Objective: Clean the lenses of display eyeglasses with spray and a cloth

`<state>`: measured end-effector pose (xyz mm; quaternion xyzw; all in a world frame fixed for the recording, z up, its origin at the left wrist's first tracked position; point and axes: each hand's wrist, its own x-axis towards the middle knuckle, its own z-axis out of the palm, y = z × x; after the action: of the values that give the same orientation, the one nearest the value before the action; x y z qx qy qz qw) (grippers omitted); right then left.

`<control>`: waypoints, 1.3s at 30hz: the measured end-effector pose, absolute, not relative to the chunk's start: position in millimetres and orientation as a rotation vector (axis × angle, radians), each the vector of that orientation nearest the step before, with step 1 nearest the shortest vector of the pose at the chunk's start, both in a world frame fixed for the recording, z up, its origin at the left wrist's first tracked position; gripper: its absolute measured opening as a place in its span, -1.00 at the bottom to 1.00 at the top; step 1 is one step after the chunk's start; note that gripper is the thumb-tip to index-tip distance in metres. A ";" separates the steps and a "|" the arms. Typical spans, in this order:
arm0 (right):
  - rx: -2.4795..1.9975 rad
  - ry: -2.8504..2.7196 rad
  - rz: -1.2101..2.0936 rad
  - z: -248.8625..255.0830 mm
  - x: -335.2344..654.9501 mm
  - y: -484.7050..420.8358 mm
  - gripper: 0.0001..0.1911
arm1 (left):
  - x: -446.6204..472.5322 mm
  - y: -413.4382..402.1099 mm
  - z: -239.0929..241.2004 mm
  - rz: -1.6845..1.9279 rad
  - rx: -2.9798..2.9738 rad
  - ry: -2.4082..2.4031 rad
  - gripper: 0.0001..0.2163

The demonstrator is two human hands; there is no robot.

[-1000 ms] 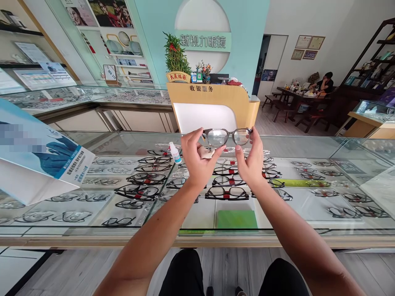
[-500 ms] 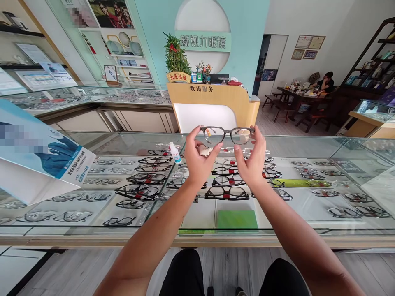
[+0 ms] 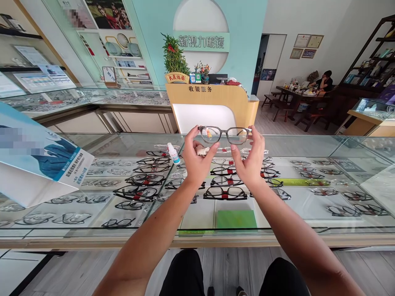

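A pair of grey-framed eyeglasses [image 3: 224,131] is held up level above the glass display case. My left hand [image 3: 197,156] grips its left end, with a small white cloth [image 3: 203,151] bunched in the same palm. At the other end, the fingers of my right hand [image 3: 249,158] close on the frame, thumb below the lens. Left of my left hand, a small white spray bottle [image 3: 173,153] with a blue label stands on the glass. Below my hands, dark eyeglasses with red tags [image 3: 225,193] lie in rows.
The glass display case [image 3: 197,231] spans the view. A blue-and-white cardboard sign [image 3: 46,154] stands on its left. A wooden cashier counter [image 3: 212,96] with potted plants is beyond it. A person [image 3: 325,81] sits at a dark table back right. A green box [image 3: 236,219] lies inside the case.
The eyeglasses tilt slightly, with the right end a little lower. Both hands keep their hold, and the whole view has shifted slightly.
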<state>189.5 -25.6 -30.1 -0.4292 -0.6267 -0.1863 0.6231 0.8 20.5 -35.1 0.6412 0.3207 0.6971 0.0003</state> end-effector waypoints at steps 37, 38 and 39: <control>-1.060 -1.448 -0.307 -38.7 190.2 -18.7 -0.24 | 1.0 13.6 -31.5 2.299 2.089 1.003 -0.28; -1.062 -1.446 -0.314 -38.5 190.1 -19.1 -0.24 | 0.9 13.6 -31.6 2.295 2.088 1.013 -0.28; -1.065 -1.444 -0.323 -38.2 189.9 -19.4 -0.25 | 0.8 13.7 -31.9 2.291 2.085 1.023 -0.28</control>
<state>189.9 -19.4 -38.2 -0.4618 -0.6260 -0.1398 0.6127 0.8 13.7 -31.9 0.6380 0.3129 0.7010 -0.0604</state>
